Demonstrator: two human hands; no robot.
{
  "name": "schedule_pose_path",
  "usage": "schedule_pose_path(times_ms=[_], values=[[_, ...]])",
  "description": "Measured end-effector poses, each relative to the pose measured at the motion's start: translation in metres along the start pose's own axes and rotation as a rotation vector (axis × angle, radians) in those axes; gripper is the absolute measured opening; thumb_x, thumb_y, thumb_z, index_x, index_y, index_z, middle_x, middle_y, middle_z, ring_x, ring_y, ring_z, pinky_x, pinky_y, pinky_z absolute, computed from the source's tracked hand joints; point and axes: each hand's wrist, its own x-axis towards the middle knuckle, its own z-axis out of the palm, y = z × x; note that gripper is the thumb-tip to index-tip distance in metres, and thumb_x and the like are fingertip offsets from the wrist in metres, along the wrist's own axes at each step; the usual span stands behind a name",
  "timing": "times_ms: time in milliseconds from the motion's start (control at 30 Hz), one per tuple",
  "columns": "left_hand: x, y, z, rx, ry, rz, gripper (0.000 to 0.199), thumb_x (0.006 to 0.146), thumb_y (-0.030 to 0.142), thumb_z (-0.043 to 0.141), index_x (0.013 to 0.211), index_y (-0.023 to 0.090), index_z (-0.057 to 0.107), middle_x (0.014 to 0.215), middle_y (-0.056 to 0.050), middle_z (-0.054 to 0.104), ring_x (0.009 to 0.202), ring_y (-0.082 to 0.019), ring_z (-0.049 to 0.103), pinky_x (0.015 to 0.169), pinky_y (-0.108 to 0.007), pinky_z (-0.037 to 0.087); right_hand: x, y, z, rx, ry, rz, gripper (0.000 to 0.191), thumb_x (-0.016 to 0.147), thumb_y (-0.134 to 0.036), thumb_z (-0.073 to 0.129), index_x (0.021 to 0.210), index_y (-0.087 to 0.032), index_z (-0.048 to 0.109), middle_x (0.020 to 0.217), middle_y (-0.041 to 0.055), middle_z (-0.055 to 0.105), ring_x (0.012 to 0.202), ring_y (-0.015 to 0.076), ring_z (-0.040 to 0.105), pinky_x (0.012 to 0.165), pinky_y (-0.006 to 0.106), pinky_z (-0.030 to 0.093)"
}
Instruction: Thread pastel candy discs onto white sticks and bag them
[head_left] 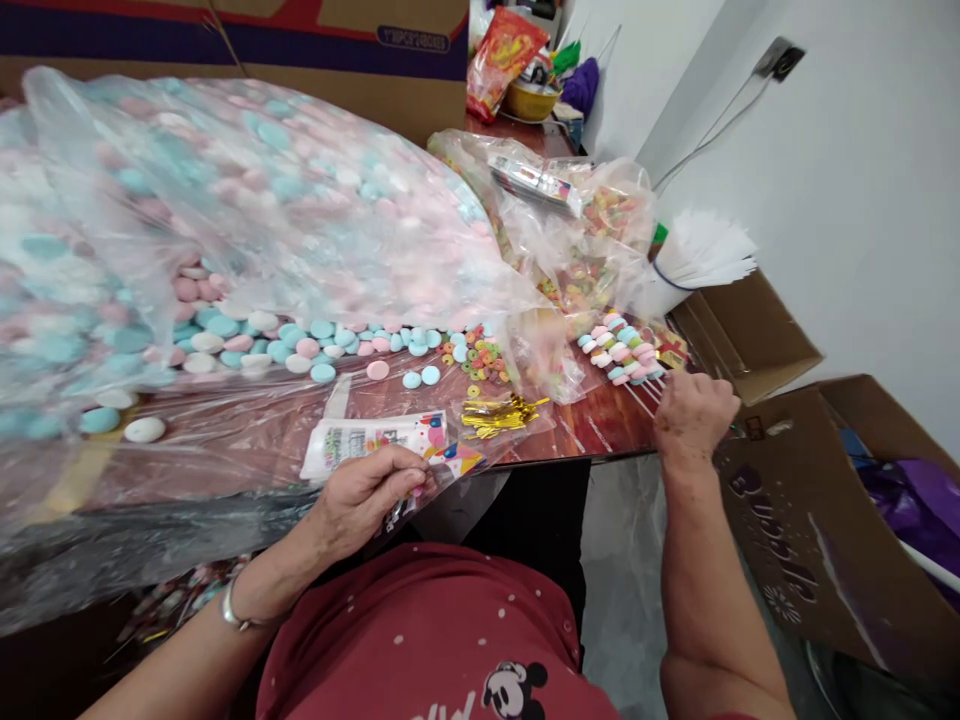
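Observation:
My left hand [382,495] is closed in a pinch on a small clear printed plastic bag [459,458] at the table's front edge. Under its wrist side lies a stack of similar printed bags [375,440]. My right hand [694,415] is closed at the stick ends of the candy skewers [621,350], which carry pink, blue and white sweets and lie in a row at the table's right edge. The fingertips are partly hidden, but the hand appears to grip a stick. Gold twist ties [499,415] lie in a bunch beyond my left hand.
A huge clear bag of pastel sweets [300,200] covers the table's left side, some spilling out. Behind stand a bag of ring-shaped sweets [592,250], a tub of white sticks [697,260] and a large carton [337,80]. Open cardboard boxes [795,490] sit at right.

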Motion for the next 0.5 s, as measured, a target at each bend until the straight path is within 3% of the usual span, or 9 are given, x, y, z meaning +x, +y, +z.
schedule_pose_path(times_ms=[67,100,167,233,267,367,500], values=[[-0.001,-0.003,-0.002,-0.031,0.001,-0.005,0.021,0.081,0.038,0.069,0.075,0.018,0.071,0.068,-0.005,0.072,0.059,-0.015,0.061,0.057,-0.024,0.048,0.003,0.01,-0.001,0.061,0.07,-0.029,0.025,0.087,-0.03,0.052,0.07,-0.019,0.066,0.066,0.0111,0.054,0.067,0.022,0.042,0.06,0.039,0.025],[-0.002,-0.003,-0.004,-0.046,0.003,-0.006,0.022,0.083,0.038,0.067,0.076,0.017,0.071,0.07,-0.006,0.073,0.06,-0.015,0.062,0.057,-0.024,0.048,0.003,0.014,-0.004,0.109,0.17,-0.013,0.028,0.088,-0.033,0.051,0.071,-0.019,0.068,0.064,0.0117,0.054,0.066,0.0224,0.044,0.06,0.04,0.026],[-0.003,-0.003,-0.008,-0.076,-0.003,-0.006,0.021,0.085,0.037,0.065,0.078,0.017,0.069,0.072,-0.006,0.073,0.063,-0.015,0.064,0.059,-0.024,0.048,-0.001,0.016,-0.014,0.317,0.345,-0.074,0.031,0.091,-0.038,0.049,0.079,-0.02,0.072,0.064,0.0119,0.057,0.065,0.0233,0.05,0.061,0.042,0.032],[-0.003,-0.001,-0.013,-0.103,-0.028,-0.026,0.021,0.086,0.036,0.065,0.078,0.016,0.068,0.072,-0.006,0.073,0.063,-0.014,0.064,0.059,-0.024,0.048,-0.008,0.008,-0.031,0.586,0.44,-0.205,0.022,0.091,-0.035,0.054,0.091,-0.026,0.074,0.067,0.0094,0.062,0.064,0.0218,0.055,0.06,0.04,0.039],[-0.003,0.0,-0.015,-0.116,-0.043,-0.043,0.022,0.086,0.036,0.066,0.077,0.016,0.067,0.071,-0.006,0.073,0.063,-0.014,0.064,0.059,-0.024,0.048,-0.012,-0.001,-0.042,0.686,0.442,-0.324,0.016,0.09,-0.031,0.058,0.094,-0.029,0.074,0.066,0.0068,0.063,0.06,0.0194,0.055,0.057,0.038,0.039],[-0.003,0.004,-0.018,-0.172,-0.092,-0.093,0.025,0.083,0.039,0.069,0.075,0.015,0.066,0.067,-0.006,0.073,0.059,-0.014,0.063,0.057,-0.024,0.046,-0.022,-0.035,-0.072,0.801,0.25,-0.594,0.022,0.084,-0.017,0.068,0.101,-0.03,0.072,0.07,0.0048,0.067,0.062,0.0179,0.059,0.064,0.039,0.043],[-0.005,0.0,-0.021,-0.262,-0.16,-0.154,0.031,0.082,0.044,0.071,0.075,0.014,0.065,0.064,-0.007,0.073,0.055,-0.013,0.06,0.054,-0.023,0.043,-0.027,-0.071,-0.09,0.814,0.1,-0.749,0.023,0.088,-0.014,0.062,0.106,-0.027,0.068,0.08,0.0042,0.07,0.068,0.0184,0.059,0.068,0.038,0.046]])
